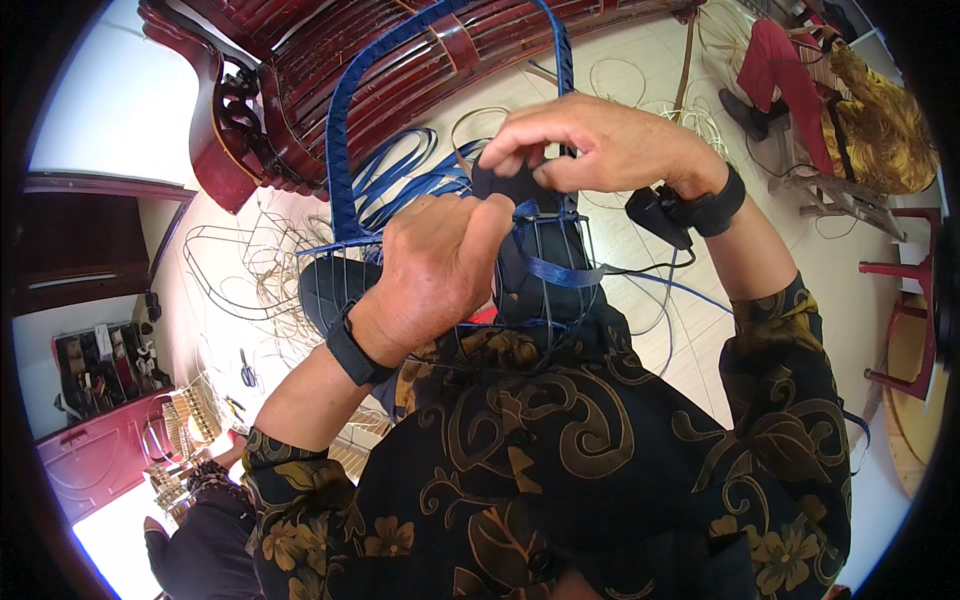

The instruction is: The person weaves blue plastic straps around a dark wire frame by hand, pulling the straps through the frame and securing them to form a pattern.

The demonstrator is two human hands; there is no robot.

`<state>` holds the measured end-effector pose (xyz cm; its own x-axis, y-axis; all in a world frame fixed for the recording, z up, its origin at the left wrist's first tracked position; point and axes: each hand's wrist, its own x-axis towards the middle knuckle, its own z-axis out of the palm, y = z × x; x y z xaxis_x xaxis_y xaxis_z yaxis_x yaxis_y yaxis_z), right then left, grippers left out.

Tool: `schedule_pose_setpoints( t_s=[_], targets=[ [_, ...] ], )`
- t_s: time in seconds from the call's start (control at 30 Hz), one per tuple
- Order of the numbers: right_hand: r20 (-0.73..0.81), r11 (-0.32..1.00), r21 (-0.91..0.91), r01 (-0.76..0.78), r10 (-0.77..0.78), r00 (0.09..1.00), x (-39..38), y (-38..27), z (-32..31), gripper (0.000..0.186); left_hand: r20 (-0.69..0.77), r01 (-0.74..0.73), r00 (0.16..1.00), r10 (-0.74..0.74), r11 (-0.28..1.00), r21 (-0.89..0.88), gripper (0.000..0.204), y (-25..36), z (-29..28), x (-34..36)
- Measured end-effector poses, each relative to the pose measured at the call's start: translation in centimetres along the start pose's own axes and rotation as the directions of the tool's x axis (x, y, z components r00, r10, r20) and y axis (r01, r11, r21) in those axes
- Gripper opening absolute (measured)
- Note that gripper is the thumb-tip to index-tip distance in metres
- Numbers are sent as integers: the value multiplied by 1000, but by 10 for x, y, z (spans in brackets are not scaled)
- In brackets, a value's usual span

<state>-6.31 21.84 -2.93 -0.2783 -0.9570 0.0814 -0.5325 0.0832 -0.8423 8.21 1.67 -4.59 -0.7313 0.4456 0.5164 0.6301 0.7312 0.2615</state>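
A wire frame [350,278] with a tall arched handle wrapped in blue strip [341,120] sits over my lap. My left hand [440,255] is closed around the frame's blue-wrapped top rail, its fingertips hidden behind the hand. Just above and to the right, my right hand [585,150] has its fingers bent in beside the handle's right side; what they grip is hidden. A loose blue band [560,271] loops down from the rail between my hands. A black strap with a device [672,212] and cable is on my right wrist.
Coils of blue strip [390,160] and pale cane [255,275] lie on the tiled floor before a dark red wooden bench [450,60]. A person in red trousers [760,70] sits at upper right, another in dark clothing [200,530] at lower left. Scissors [248,370] lie at left.
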Motion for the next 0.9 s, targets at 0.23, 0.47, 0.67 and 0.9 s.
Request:
schedule_pose_setpoints(
  t_s=[0.23,0.47,0.67,0.9],
  targets=[
    [323,898,362,-248,128,937,9,-3,-4,42,-106,-47,993,50,998,36,21,4,4,5],
    [248,832,517,-203,81,965,14,-2,7,23,-103,-39,994,45,997,64,21,1,6,1],
    [280,841,493,-223,89,956,22,0,12,32,-83,-77,993,81,996,50,22,2,6,-1],
    [446,726,638,-256,-78,892,25,10,-1,56,-102,-70,992,73,997,26,23,1,7,-3]
  ],
)
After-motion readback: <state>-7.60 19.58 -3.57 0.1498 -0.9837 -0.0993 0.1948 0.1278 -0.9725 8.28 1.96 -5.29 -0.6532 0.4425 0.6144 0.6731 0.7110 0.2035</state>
